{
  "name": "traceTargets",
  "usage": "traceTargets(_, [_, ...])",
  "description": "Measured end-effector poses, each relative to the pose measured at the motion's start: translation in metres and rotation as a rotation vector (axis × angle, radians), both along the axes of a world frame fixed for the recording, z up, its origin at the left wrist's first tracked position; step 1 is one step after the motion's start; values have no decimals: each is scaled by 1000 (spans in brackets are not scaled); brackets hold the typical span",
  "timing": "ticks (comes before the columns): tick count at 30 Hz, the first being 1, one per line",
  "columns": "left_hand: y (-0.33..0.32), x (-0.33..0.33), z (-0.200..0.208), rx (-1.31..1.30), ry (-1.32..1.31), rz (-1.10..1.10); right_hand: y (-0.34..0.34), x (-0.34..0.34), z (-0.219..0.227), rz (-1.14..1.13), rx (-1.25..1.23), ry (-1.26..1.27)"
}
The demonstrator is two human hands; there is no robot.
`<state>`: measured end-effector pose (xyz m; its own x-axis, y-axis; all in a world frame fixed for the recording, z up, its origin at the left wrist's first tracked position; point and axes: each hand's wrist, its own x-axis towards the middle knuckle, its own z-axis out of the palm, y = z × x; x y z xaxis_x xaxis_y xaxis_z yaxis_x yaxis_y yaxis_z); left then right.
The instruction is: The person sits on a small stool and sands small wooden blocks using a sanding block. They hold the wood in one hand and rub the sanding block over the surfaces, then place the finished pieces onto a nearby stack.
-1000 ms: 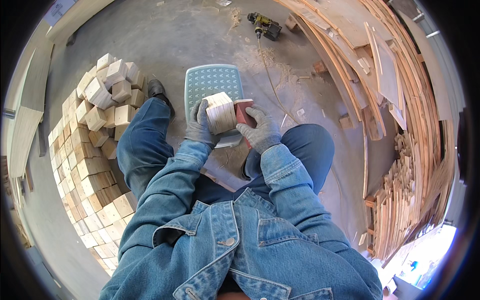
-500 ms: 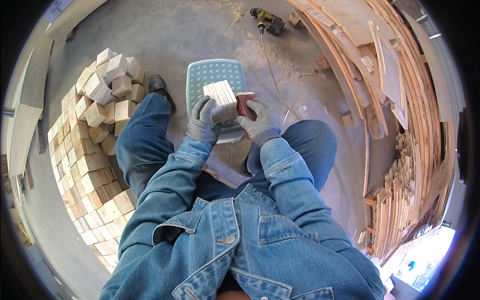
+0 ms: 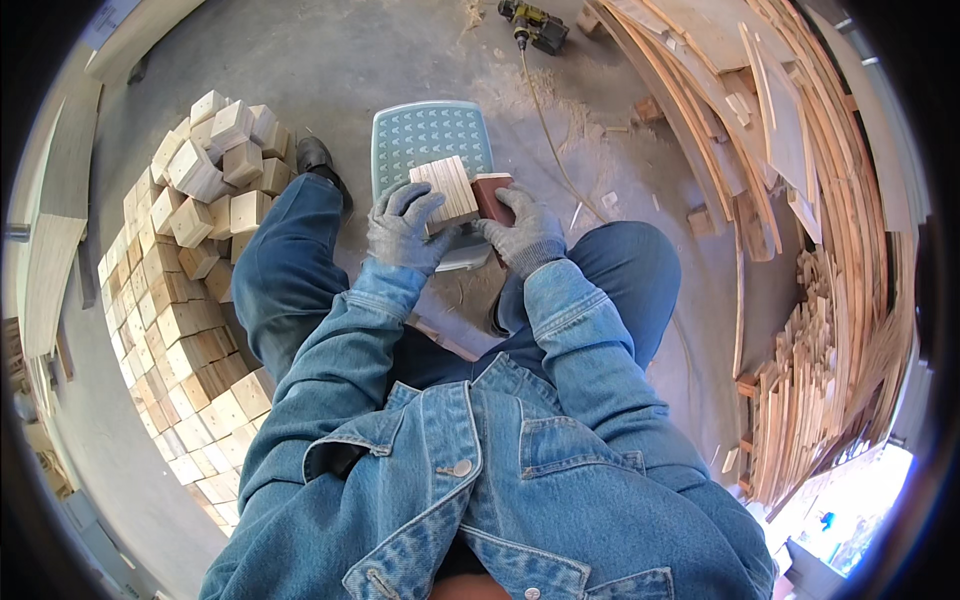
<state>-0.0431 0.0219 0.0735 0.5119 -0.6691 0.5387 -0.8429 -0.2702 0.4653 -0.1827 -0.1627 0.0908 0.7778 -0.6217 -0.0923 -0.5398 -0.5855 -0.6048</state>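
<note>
My left hand (image 3: 405,228), in a grey glove, grips a pale wooden block (image 3: 445,188) whose upper face shows layered stripes. In my gloved right hand (image 3: 527,230) is a reddish-brown sanding block (image 3: 490,197), with its side against or very close to the right face of the wood; the exact contact cannot be made out. Both are held over a light blue plastic step stool (image 3: 428,125) with a bumpy top, between my legs. The undersides of both blocks and some fingertips are hidden.
On the left rises a large stack of wooden blocks (image 3: 190,325), with loose ones piled on its far end. A yellow-black cordless drill (image 3: 534,28) lies on the floor ahead, beside a thin cable (image 3: 548,130). Long boards (image 3: 690,110) and upright strips (image 3: 795,400) line the right side.
The wooden block has tilted slightly, and the sanding block now shows more of its broad reddish face. My left fingers have shifted along the wood. The whole view has moved a little.
</note>
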Motion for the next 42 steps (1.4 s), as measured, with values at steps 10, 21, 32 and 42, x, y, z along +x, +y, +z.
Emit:
traceTargets(10, [-11, 3, 0, 23, 63, 35, 2, -1, 8, 12, -6, 17])
traceTargets(21, [-16, 7, -4, -8, 151, 67, 3, 1, 6, 14, 4, 63])
traceTargets(32, [-12, 6, 2, 81, 236, 84, 2, 1, 3, 9, 27, 86])
traceTargets(42, [-12, 2, 11, 67, 166, 59, 2, 0, 9, 2, 7, 101])
